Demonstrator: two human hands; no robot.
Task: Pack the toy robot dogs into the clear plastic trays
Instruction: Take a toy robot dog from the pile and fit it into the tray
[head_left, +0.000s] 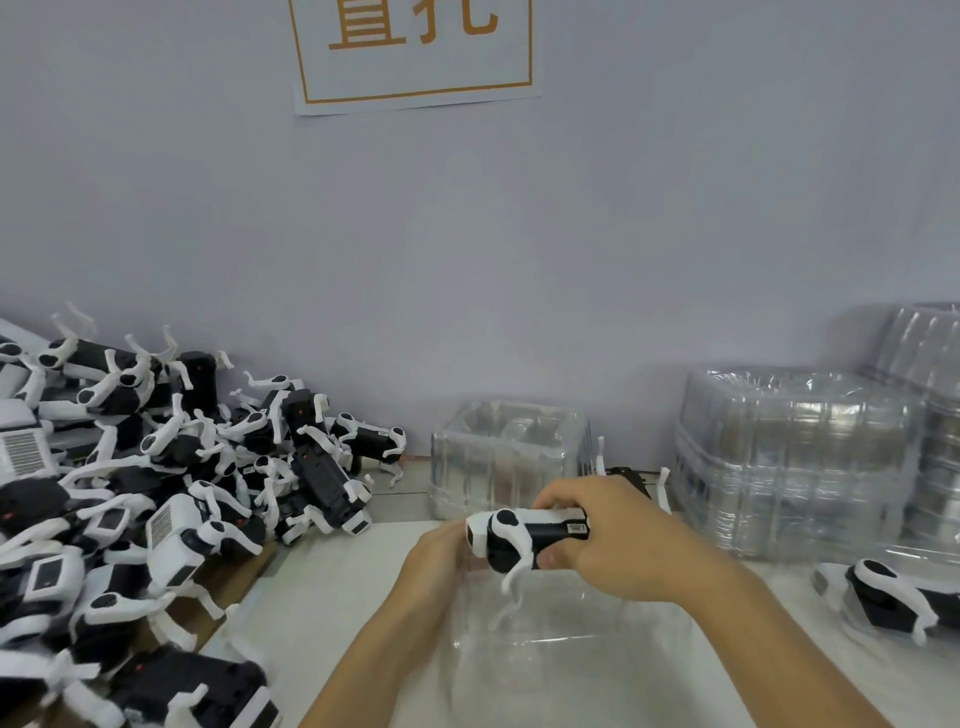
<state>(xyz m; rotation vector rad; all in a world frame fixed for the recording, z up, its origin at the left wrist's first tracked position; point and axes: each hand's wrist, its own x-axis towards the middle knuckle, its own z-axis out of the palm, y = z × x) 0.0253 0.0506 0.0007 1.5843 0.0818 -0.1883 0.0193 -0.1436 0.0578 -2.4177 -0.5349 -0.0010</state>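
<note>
My right hand (618, 540) grips a black-and-white toy robot dog (524, 535) by its body, held level just above a clear plastic tray (561, 649) on the table in front of me. My left hand (436, 566) holds the dog's head end, fingers curled at it. One white leg of the dog hangs down toward the tray. A large heap of toy robot dogs (156, 493) covers the left side of the table.
A stack of clear trays (509, 457) stands behind my hands, with a dog partly hidden behind it. Taller tray stacks (795, 462) fill the right. One packed dog (893, 597) lies at the right edge. A grey wall with a sign (415, 47) rises behind.
</note>
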